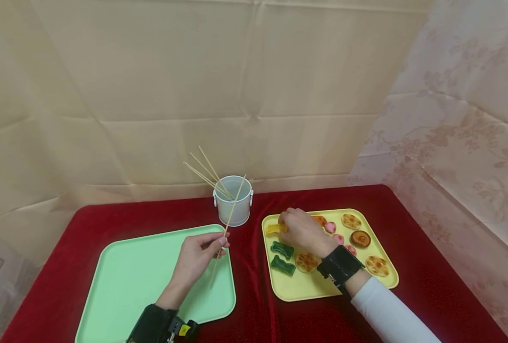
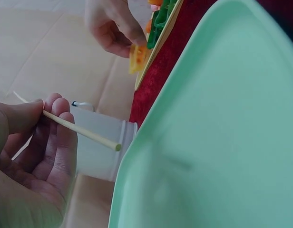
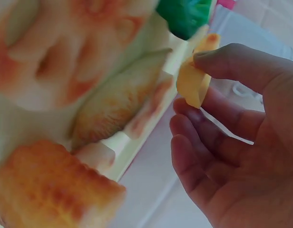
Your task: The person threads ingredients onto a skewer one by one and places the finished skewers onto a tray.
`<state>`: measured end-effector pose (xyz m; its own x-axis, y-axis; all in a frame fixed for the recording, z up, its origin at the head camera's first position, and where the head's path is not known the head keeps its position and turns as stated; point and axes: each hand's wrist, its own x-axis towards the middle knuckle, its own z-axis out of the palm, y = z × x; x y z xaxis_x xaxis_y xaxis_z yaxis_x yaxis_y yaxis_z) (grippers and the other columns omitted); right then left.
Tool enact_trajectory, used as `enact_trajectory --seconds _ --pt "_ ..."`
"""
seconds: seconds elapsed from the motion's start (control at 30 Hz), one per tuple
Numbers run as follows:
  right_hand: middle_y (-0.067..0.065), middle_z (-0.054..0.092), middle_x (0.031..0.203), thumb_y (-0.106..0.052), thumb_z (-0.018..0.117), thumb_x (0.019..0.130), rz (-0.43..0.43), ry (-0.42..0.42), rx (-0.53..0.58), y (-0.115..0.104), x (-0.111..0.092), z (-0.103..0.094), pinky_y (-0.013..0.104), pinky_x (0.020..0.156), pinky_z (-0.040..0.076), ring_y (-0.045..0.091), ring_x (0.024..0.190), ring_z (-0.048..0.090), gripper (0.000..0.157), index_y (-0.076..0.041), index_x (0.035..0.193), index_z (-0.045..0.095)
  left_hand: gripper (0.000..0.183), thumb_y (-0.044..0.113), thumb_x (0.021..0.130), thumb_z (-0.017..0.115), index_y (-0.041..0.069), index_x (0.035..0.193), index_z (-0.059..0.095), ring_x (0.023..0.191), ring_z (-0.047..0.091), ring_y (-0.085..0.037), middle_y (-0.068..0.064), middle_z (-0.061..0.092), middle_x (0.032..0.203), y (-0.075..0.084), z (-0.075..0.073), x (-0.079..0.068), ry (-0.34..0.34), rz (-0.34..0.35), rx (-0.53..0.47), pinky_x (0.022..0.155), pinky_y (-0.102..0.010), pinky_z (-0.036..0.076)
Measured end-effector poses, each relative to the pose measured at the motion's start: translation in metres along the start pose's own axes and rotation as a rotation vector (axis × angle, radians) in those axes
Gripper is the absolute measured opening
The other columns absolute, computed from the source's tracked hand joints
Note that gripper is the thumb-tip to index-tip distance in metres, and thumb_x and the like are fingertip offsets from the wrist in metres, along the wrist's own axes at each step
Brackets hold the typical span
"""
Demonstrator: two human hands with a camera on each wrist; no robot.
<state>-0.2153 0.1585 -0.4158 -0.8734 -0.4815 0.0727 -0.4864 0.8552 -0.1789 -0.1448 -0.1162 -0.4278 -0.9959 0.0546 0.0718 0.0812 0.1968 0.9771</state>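
Observation:
Between thumb and fingers, my left hand (image 1: pixel 194 259) pinches a thin wooden skewer (image 1: pixel 237 202), held slanting over the right edge of the green tray (image 1: pixel 108 281). In the left wrist view the skewer's blunt end (image 2: pixel 113 144) points toward that tray. My right hand (image 1: pixel 304 233) is over the far left part of the yellow tray (image 1: pixel 284 290), where it pinches a yellow food piece (image 3: pixel 190 85) by thumb and fingertips. Two wavy dark green pieces (image 1: pixel 282 265) lie just nearer me, beside a lotus root slice (image 1: pixel 307 262).
A white bucket (image 1: pixel 232 212) with several skewers (image 1: pixel 207 169) leaning in it stands behind and between the trays. More food pieces lie on the yellow tray, including a mushroom (image 1: pixel 360 238), pink pieces (image 1: pixel 330 227) and lotus root slices (image 1: pixel 377 266). Red cloth (image 1: pixel 254 305) covers the table.

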Motion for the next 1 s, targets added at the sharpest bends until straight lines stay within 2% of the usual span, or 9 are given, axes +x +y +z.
enact_trajectory --seconds 0.17,0.3,0.4,0.57,0.73,0.9,1.0 --pt "0.001 0.063 0.089 -0.025 0.073 0.080 0.099 0.027 0.109 -0.002 -0.002 -0.011 0.032 0.068 0.046 0.016 0.074 0.052 0.029 -0.008 0.104 0.068 0.020 0.004 0.090 0.065 -0.002 0.106 0.073 0.070 0.067 -0.033 -0.010 0.071 0.079 0.003 0.000 0.000 0.012 0.007 0.048 0.061 -0.024 0.054" --pt "-0.001 0.066 0.089 -0.024 0.073 0.080 0.137 0.096 0.214 -0.002 -0.005 -0.015 0.027 0.064 0.048 0.012 0.074 0.060 0.028 -0.010 0.104 0.068 0.018 0.003 0.089 0.065 -0.001 0.104 0.074 0.068 0.066 -0.029 -0.008 0.070 0.076 0.005 0.001 -0.001 0.006 0.019 0.113 0.060 -0.023 0.052" --pt "-0.001 0.069 0.093 -0.022 0.074 0.081 0.168 0.149 0.349 -0.002 -0.008 -0.015 0.025 0.061 0.051 0.010 0.076 0.065 0.026 -0.012 0.104 0.068 0.018 0.004 0.089 0.066 -0.001 0.104 0.074 0.066 0.066 -0.023 -0.006 0.070 0.076 0.006 0.001 -0.002 0.012 0.017 0.147 0.059 -0.023 0.052" --pt "0.001 0.069 0.101 -0.025 0.074 0.083 0.271 0.194 0.616 -0.001 -0.014 -0.013 0.027 0.059 0.053 0.012 0.079 0.067 0.029 -0.014 0.109 0.066 0.017 0.005 0.087 0.068 0.002 0.102 0.075 0.065 0.066 -0.017 -0.004 0.070 0.077 0.008 -0.002 -0.003 0.029 -0.004 0.199 0.057 -0.024 0.053" --pt "0.005 0.068 0.100 -0.031 0.074 0.083 0.324 0.252 0.766 -0.001 -0.017 -0.009 0.030 0.061 0.054 0.016 0.079 0.067 0.038 -0.012 0.115 0.066 0.015 0.006 0.087 0.069 0.005 0.100 0.076 0.064 0.064 -0.017 -0.004 0.070 0.075 0.006 -0.005 -0.004 0.003 0.010 0.286 0.056 -0.023 0.051" --pt "0.008 0.065 0.099 -0.033 0.075 0.082 0.369 0.303 0.875 -0.003 -0.017 -0.006 0.032 0.065 0.055 0.017 0.080 0.067 0.044 -0.009 0.116 0.063 0.013 0.007 0.086 0.069 0.005 0.097 0.076 0.061 0.061 -0.010 0.001 0.068 0.071 0.004 -0.005 -0.008 -0.048 0.050 0.354 0.055 -0.023 0.049" --pt "0.010 0.065 0.099 -0.033 0.076 0.081 0.380 0.326 0.944 -0.005 -0.017 -0.005 0.041 0.067 0.055 0.023 0.083 0.068 0.044 -0.008 0.113 0.061 0.011 0.007 0.087 0.069 0.005 0.095 0.077 0.060 0.060 -0.007 0.001 0.068 0.070 0.004 -0.004 -0.011 -0.067 0.079 0.380 0.055 -0.022 0.047"
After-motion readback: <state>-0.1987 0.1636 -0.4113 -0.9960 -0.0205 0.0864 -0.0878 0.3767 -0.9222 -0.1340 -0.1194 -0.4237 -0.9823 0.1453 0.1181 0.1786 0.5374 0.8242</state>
